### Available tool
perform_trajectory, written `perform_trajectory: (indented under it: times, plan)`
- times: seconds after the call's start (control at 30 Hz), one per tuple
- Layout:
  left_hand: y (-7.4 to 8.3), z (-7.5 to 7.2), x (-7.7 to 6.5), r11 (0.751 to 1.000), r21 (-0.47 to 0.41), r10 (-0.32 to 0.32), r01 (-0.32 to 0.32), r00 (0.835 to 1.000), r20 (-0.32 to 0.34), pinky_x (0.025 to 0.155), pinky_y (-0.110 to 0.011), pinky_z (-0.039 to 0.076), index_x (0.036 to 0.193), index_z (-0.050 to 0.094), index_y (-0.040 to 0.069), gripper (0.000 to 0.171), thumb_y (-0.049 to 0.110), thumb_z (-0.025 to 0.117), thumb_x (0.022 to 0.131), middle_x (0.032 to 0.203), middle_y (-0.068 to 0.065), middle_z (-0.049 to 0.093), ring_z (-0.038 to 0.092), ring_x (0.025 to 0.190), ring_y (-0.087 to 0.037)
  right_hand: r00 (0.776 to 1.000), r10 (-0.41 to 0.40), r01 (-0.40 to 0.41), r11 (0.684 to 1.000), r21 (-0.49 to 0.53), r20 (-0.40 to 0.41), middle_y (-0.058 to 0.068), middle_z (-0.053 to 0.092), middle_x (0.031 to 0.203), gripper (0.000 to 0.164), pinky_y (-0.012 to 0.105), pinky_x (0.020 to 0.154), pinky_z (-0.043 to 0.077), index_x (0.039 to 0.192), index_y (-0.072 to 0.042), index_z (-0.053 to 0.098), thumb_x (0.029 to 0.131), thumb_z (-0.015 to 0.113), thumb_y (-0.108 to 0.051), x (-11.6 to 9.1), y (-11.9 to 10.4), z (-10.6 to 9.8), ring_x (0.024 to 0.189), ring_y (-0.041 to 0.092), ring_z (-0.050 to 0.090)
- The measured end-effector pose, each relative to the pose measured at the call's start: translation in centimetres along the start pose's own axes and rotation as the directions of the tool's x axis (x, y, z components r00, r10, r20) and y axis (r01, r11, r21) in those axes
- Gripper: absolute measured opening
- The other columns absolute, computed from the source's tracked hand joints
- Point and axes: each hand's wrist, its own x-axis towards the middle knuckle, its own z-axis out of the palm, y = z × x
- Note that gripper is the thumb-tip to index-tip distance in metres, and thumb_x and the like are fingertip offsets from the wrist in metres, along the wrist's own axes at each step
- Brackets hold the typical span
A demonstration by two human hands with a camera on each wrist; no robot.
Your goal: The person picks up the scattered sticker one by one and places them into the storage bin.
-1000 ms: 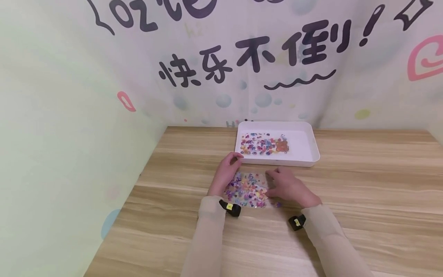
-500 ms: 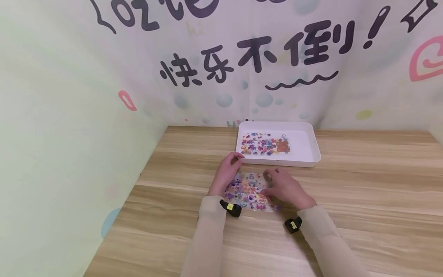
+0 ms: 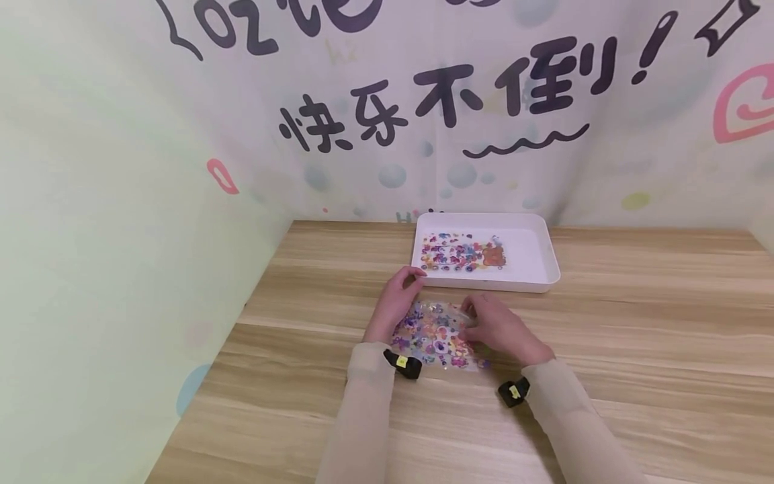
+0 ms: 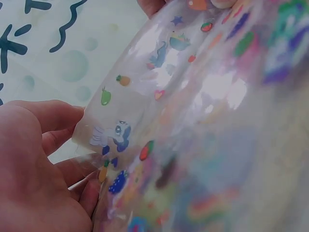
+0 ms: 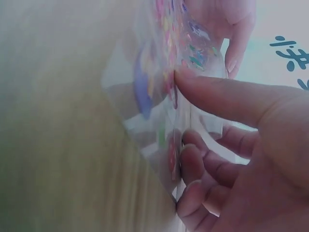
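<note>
A clear plastic sticker sheet (image 3: 432, 336) with colourful cartoon and fruit prints lies over the wooden table between my hands. Its near surface bends and shines in the left wrist view. My left hand (image 3: 396, 302) holds the sheet's left edge, its fingers (image 4: 63, 113) around the clear corner. On the other side, my right hand (image 3: 498, 326) pinches the right edge, the thumb (image 5: 217, 94) on the face and the fingers curled behind. A corner of the film juts out past the right fingers. Part of the left edge is hidden behind the left hand and wrist.
Just behind the hands stands a shallow white tray (image 3: 532, 285), with more printed sticker sheets (image 3: 459, 254) inside at its left. The wooden table (image 3: 653, 323) extends to both sides. A printed cloth wall (image 3: 363, 181) rises at its back edge.
My right hand has shifted slightly left with the sheet's right edge, and the sheet shows more bend and shine. The left hand and the tray have stayed about where they were.
</note>
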Motion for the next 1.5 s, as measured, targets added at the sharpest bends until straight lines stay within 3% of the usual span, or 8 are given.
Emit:
perform_trajectory:
  times: [0.2, 0.53, 0.67, 0.83, 1.0, 1.17, 1.5]
  plan:
    - [0.0, 0.0, 0.1, 1.000, -0.012, 0.009, -0.009, 1.000, -0.001, 0.099, -0.037, 0.030, 0.099, 0.058, 0.027, 0.013, 0.032, 0.053, 0.089, 0.120, 0.008, 0.052, 0.041, 0.118, -0.014, 0.999, 0.016, -0.020, 0.997, 0.077, 0.044, 0.002, 0.054, 0.080, 0.037, 0.029, 0.060, 0.043, 0.105, -0.009, 0.049, 0.075, 0.070, -0.013, -0.1, 0.1, -0.4, 0.067, 0.016, 0.049]
    - [0.2, 0.0, 0.0, 1.000, 0.008, 0.005, -0.005, 1.000, 0.000, 0.099, -0.037, 0.029, 0.101, 0.057, 0.027, 0.015, 0.034, 0.053, 0.088, 0.122, 0.008, 0.051, 0.041, 0.118, -0.014, 0.999, 0.032, -0.036, 0.993, 0.112, 0.032, 0.005, 0.054, 0.079, 0.041, 0.029, 0.055, 0.043, 0.120, -0.010, 0.044, 0.083, 0.061, -0.016, 0.0, 1.2, -0.8, 0.065, 0.017, 0.050]
    - [0.3, 0.1, 0.0, 1.000, 0.007, 0.001, -0.001, 1.000, 0.002, 0.099, -0.037, 0.030, 0.101, 0.057, 0.028, 0.015, 0.034, 0.053, 0.088, 0.123, 0.008, 0.051, 0.041, 0.119, -0.014, 0.999, 0.038, -0.041, 0.987, 0.155, 0.022, 0.005, 0.055, 0.079, 0.033, 0.030, 0.055, 0.043, 0.117, -0.011, 0.047, 0.086, 0.057, -0.016, -0.1, 2.0, -1.1, 0.064, 0.017, 0.051]
    - [0.3, 0.1, -0.1, 1.000, -0.004, -0.002, 0.002, 1.000, 0.005, 0.096, -0.038, 0.033, 0.102, 0.057, 0.027, 0.016, 0.034, 0.053, 0.088, 0.119, 0.007, 0.052, 0.044, 0.114, -0.015, 1.000, 0.029, -0.028, 0.983, 0.184, -0.004, 0.005, 0.057, 0.078, 0.015, 0.030, 0.059, 0.044, 0.102, -0.009, 0.055, 0.090, 0.052, -0.017, -0.2, 2.7, -1.8, 0.066, 0.017, 0.053]
    - [0.2, 0.2, -0.1, 1.000, 0.000, -0.006, 0.006, 1.000, -0.005, 0.093, -0.039, 0.034, 0.101, 0.057, 0.028, 0.015, 0.034, 0.052, 0.089, 0.115, 0.008, 0.053, 0.047, 0.108, -0.014, 0.999, 0.022, -0.016, 0.986, 0.164, -0.035, 0.005, 0.058, 0.076, 0.015, 0.032, 0.062, 0.043, 0.092, -0.009, 0.062, 0.090, 0.052, -0.020, -0.3, 3.3, -2.4, 0.067, 0.019, 0.052]
    - [0.2, 0.2, -0.1, 1.000, 0.000, -0.026, 0.026, 1.000, -0.006, 0.094, -0.041, 0.033, 0.101, 0.057, 0.030, 0.015, 0.036, 0.052, 0.088, 0.117, 0.010, 0.052, 0.046, 0.110, -0.014, 0.998, 0.040, -0.034, 0.991, 0.130, -0.043, 0.003, 0.058, 0.081, 0.015, 0.033, 0.067, 0.042, 0.094, -0.012, 0.063, 0.090, 0.052, -0.021, -0.4, 3.9, -2.9, 0.073, 0.019, 0.050]
    - [0.0, 0.1, -0.1, 0.999, 0.010, -0.031, 0.031, 0.999, -0.009, 0.095, -0.040, 0.033, 0.099, 0.057, 0.033, 0.015, 0.040, 0.052, 0.087, 0.116, 0.013, 0.053, 0.045, 0.112, -0.012, 0.999, 0.000, 0.009, 0.973, 0.229, -0.041, 0.007, 0.056, 0.081, 0.015, 0.031, 0.061, 0.043, 0.099, -0.010, 0.060, 0.091, 0.050, -0.017, -0.7, 4.6, -3.9, 0.071, 0.022, 0.050]
